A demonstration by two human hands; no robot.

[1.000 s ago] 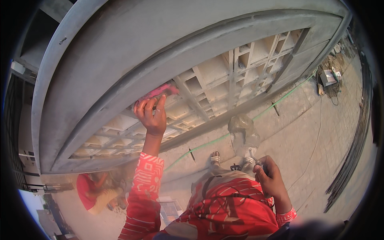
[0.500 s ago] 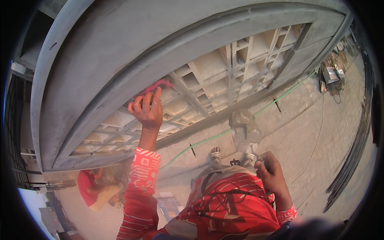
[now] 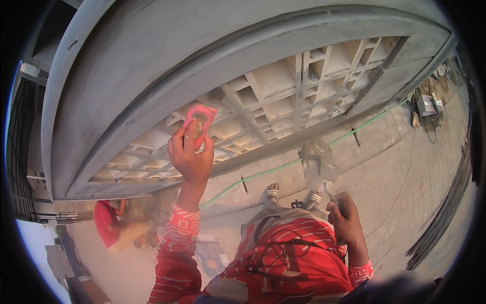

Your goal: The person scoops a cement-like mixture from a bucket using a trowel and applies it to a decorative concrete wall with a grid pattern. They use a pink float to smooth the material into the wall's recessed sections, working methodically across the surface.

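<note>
My left hand [image 3: 191,157] is raised in front of the grey latticed wall panel [image 3: 276,83]. Its fingers grip a pink rectangular plastering float [image 3: 202,115] smeared with grey mortar. The float is tilted and appears a little apart from the lattice. Low on the right, by my waist, my right hand [image 3: 347,218] is closed round a tool with a thin metal-looking shank [image 3: 327,189]. Its far end blends into a grey lump [image 3: 318,157] on the ground beyond, so its kind is unclear.
A green hose [image 3: 273,172] runs along the wall's base. My sandalled feet [image 3: 272,191] stand on the paving. A person in red [image 3: 106,225] crouches at left. Long dark rods [image 3: 440,218] lie at right, and a pale box [image 3: 428,105] with a cable stands farther off.
My left hand has drawn the float back from the lattice and turned it, so its pink face shows. The right hand keeps its grip, almost in place. The view has shifted slightly.
</note>
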